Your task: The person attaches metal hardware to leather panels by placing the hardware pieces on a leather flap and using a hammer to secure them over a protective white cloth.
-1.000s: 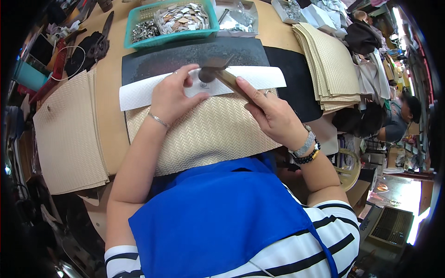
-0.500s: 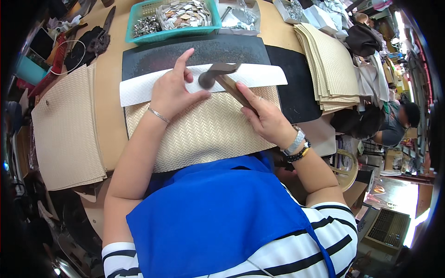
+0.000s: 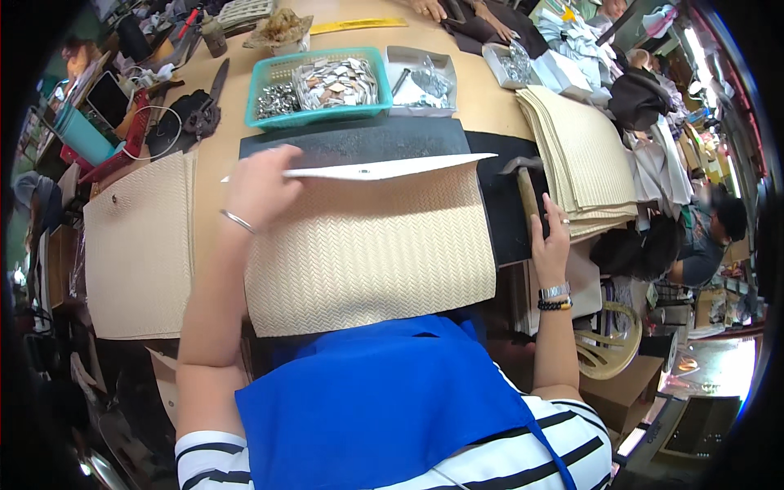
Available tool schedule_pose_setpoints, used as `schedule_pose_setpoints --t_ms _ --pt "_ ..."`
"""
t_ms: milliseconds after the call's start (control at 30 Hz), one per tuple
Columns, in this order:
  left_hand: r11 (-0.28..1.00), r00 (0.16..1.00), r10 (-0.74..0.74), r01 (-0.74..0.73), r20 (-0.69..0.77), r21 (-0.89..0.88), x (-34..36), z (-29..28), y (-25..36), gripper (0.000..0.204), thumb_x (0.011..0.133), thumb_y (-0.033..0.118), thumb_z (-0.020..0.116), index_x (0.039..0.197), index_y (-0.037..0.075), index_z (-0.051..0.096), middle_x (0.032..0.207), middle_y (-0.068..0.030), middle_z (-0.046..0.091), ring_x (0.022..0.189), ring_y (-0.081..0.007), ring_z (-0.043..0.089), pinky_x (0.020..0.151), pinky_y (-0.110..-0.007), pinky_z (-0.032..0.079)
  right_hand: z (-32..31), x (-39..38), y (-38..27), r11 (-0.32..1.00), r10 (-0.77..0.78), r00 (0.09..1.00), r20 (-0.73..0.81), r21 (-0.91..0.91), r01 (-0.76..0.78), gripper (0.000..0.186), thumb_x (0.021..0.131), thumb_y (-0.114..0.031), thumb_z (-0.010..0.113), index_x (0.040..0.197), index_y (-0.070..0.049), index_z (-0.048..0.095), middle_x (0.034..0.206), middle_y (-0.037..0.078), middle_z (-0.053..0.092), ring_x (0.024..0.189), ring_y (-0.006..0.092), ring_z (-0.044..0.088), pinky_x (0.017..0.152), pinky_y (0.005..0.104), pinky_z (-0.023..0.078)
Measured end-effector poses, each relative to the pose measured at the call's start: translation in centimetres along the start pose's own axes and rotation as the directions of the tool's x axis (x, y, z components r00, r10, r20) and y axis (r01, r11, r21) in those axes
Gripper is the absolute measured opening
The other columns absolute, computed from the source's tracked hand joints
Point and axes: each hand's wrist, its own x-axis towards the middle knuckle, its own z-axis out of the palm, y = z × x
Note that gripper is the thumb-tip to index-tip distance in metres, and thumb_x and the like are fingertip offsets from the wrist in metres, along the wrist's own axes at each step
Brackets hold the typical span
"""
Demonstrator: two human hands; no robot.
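A cream woven-pattern sheet (image 3: 371, 253) lies in front of me, its far edge turned up so that a white underside strip (image 3: 392, 167) shows. A small dark spot, perhaps a metal fitting, sits on the strip. My left hand (image 3: 265, 186), blurred by motion, is closed at the left end of this raised edge; its fingertips are partly hidden. To the right, my right hand (image 3: 553, 245) has its thumb and fingers along the lower handle of a hammer (image 3: 527, 192). The hammer's head, slightly blurred, is over the black mat (image 3: 502, 212).
A teal basket (image 3: 255, 110) of small pieces and metal fittings stands beyond the sheet, beside a white box (image 3: 452, 106) of hardware. Cream sheets are stacked at left (image 3: 139, 245) and right (image 3: 580, 155). A knife (image 3: 219, 80) lies far left. Another person's hands (image 3: 498, 24) are at the far side.
My right hand has carried the hammer from above the white strip to the right-hand mat. My left hand has moved left, and the sheet's far edge has lifted. The view has shifted.
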Motion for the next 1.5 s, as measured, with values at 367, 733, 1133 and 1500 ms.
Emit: schedule_pose_setpoints --t_ms 367,733,1133,1500 --pt "0.423 0.898 -0.387 0.374 0.209 -0.825 -7.1 1.5 -5.7 0.032 0.099 0.021 0.077 0.123 0.001 0.069 0.107 -0.006 0.077 0.091 -0.0109 0.069 0.078 -0.029 0.056 2.8 1.7 -8.1 0.926 -0.205 0.967 0.152 0.35 0.142 0.035 0.092 -0.01 0.076 0.126 -0.003 0.072 0.118 0.018 0.07 0.11 0.0365 0.066 0.095 0.0441 0.052" --pt "0.715 0.825 -0.541 0.347 -0.166 -0.608 -13.4 -15.8 -12.5 0.044 0.097 -0.005 0.045 0.137 -0.003 0.063 0.13 -0.0094 0.07 0.123 -0.0201 0.064 0.113 -0.036 0.047 5.1 1.4 -10.6 0.908 -0.248 0.942 0.227 0.393 0.144 0.035 0.095 -0.014 0.074 0.128 -0.003 0.071 0.124 0.015 0.069 0.114 0.0338 0.063 0.102 0.0424 0.047" --pt "0.285 0.336 -0.932 0.911 -0.136 0.298 -26.2 -11.4 -31.5 0.123 0.078 0.092 0.059 0.171 0.025 0.013 0.176 -0.0222 0.012 0.162 -0.0441 0.011 0.119 -0.081 0.012 6.0 1.6 -11.0 0.908 -0.282 0.93 0.235 0.379 0.179 0.033 0.094 -0.015 0.074 0.125 -0.004 0.072 0.122 0.014 0.069 0.112 0.0337 0.061 0.101 0.0441 0.047" --pt "0.262 0.295 -0.939 0.947 -0.179 0.184 -24.9 -10.0 -32.3 0.122 0.078 0.095 0.054 0.172 0.027 0.014 0.177 -0.021 0.008 0.162 -0.0448 0.008 0.118 -0.081 0.012 5.9 1.2 -11.4 0.921 -0.266 0.933 0.241 0.349 0.172 0.032 0.092 -0.015 0.076 0.123 -0.004 0.074 0.122 0.015 0.069 0.112 0.0341 0.062 0.101 0.0432 0.049"
